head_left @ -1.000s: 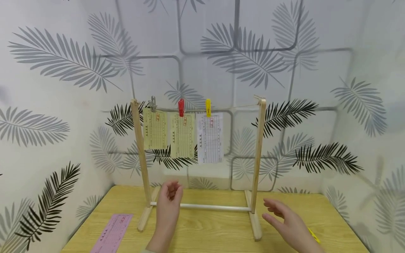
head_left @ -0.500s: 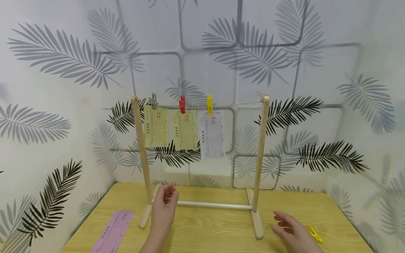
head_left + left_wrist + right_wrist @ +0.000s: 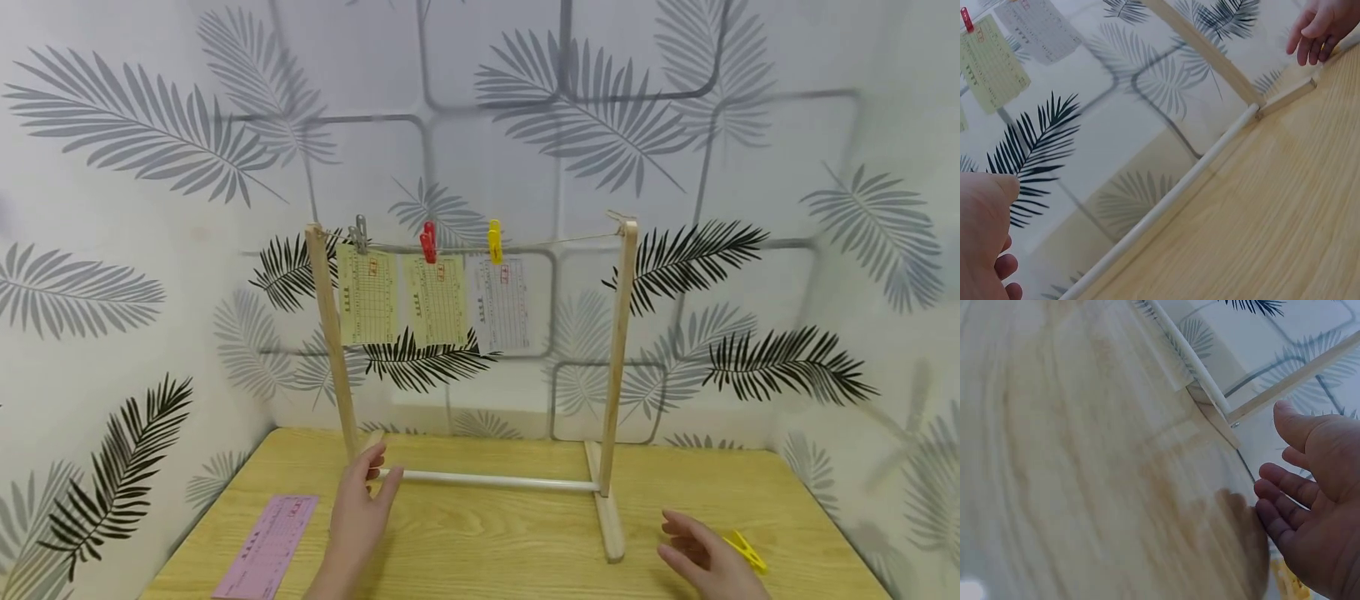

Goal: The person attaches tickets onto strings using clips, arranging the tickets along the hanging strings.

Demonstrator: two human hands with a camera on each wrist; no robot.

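My left hand (image 3: pixel 354 512) holds nothing, its fingers relaxed near the left foot of a wooden rack, overlapping that foot in the head view. My right hand (image 3: pixel 711 557) has loosely bent fingers with nothing between them, right of the rack's right foot (image 3: pixel 610 529). Just beyond it a yellow clothespin (image 3: pixel 745 551) lies on the table. A pink printed slip (image 3: pixel 268 546) lies flat left of my left hand. From the rack's string hang two yellow-green slips (image 3: pixel 367 300) and a white slip (image 3: pixel 504 308), held by a grey clip (image 3: pixel 360 235), a red clothespin (image 3: pixel 428 242) and another yellow clothespin (image 3: pixel 495 242).
The rack has a left post (image 3: pixel 330 342), a right post (image 3: pixel 619 358) and a white crossbar (image 3: pixel 495 479) low between them. It stands on a wood-grain table (image 3: pixel 517 533). Behind rises a wall (image 3: pixel 480 167) patterned with leaves.
My left hand has drifted left and slightly down, its thumb spreading from the fingers. My right hand has moved right and down toward the loose yellow clothespin. The bottoms of the hanging slips have swung.
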